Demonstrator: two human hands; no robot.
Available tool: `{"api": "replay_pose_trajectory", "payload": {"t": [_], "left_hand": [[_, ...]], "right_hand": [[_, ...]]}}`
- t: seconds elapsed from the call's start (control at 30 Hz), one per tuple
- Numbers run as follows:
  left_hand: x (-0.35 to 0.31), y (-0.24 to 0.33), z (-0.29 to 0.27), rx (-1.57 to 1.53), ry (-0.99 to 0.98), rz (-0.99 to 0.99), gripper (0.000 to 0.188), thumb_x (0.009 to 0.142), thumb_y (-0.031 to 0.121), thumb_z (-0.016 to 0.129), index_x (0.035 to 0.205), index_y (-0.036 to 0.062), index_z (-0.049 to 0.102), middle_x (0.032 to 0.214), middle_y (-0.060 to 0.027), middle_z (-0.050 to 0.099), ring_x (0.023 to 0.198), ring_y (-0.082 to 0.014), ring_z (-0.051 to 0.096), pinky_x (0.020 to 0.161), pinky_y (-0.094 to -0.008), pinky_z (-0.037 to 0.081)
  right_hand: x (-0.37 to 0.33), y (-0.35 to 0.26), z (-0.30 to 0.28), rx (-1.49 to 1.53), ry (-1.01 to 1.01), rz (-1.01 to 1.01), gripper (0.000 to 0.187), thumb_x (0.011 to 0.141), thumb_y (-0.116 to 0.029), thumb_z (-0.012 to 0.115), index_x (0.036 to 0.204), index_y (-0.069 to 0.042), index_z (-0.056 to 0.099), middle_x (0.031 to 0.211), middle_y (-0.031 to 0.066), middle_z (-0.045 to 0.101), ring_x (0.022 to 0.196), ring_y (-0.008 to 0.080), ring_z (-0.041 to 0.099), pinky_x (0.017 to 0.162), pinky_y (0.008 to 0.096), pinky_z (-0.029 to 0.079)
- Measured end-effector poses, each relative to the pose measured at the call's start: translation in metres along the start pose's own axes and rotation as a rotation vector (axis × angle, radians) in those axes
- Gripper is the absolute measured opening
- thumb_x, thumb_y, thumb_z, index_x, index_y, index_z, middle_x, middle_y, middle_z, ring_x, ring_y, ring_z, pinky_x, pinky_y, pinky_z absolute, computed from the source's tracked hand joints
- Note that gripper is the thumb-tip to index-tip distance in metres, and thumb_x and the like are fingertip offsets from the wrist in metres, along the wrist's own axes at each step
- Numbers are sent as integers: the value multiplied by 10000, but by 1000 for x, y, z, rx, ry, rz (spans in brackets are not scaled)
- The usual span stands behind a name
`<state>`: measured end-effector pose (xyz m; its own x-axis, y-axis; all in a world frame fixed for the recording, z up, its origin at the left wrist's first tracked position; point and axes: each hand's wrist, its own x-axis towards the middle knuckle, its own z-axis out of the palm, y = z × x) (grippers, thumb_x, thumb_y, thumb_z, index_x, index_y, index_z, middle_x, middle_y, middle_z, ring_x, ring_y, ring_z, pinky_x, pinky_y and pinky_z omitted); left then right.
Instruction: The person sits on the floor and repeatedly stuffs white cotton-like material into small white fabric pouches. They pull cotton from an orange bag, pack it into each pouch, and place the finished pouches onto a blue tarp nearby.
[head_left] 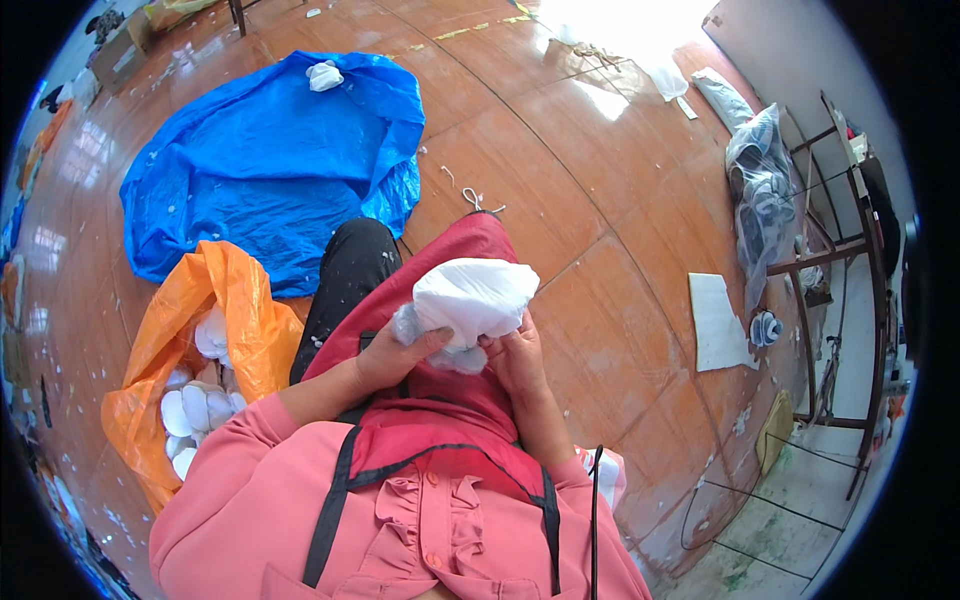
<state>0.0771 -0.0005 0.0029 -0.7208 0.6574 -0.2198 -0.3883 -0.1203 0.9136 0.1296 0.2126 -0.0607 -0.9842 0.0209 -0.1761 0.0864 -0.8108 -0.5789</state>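
Clasping a white fabric piece [477, 293] above a red apron [455, 408], left hand [400, 352] and right hand [518, 355] could lose the grey fluff [462, 361] underneath (seemingly loose) should either grip slacken.

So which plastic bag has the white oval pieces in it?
The orange bag, gaping open left of the left hand; the clear bag, far over to the right, holds grey things.

**Nothing Legible From Here**

I can't read a single word or number anywhere in the room. The nearest thing to a sign is a broken yellow line [462, 32] along the floor [600, 290]. Red patches on the white bag [611, 478] by the right sleeve [568, 478] are too small to make out as print.
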Motion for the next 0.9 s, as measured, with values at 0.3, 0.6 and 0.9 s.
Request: {"api": "replay_pose_trajectory", "payload": {"t": [0.3, 0.6, 0.9], "left_hand": [[8, -11, 3, -332, 6, -106, 404, 990, 192, 591, 1358, 47, 509, 1253, -63, 616, 1160, -181, 578, 1008, -343, 452], [-1, 0, 11, 120, -35, -104, 388, 989, 225, 612, 1330, 53, 544, 1242, -58, 618, 1150, -163, 565, 1001, -337, 448], [-7, 4, 20, 93, -191, -25, 338, 963, 195, 655, 1265, 56, 595, 1192, -66, 640, 1124, -162, 572, 974, -328, 458]], "right_hand": [[12, 4, 22, -149, 41, -79, 578, 958, -210, 649, 1449, -107, 363, 1363, 77, 534, 1218, 229, 563, 976, 395, 509], [19, 9, 13, -306, 167, -215, 315, 966, -51, 554, 1274, -67, 491, 1193, 74, 623, 1047, 168, 628, 905, 319, 522], [13, 20, -11, -443, 234, -294, 298, 952, -68, 584, 1248, -42, 563, 1147, 59, 654, 1011, 164, 636, 879, 304, 523]]}}
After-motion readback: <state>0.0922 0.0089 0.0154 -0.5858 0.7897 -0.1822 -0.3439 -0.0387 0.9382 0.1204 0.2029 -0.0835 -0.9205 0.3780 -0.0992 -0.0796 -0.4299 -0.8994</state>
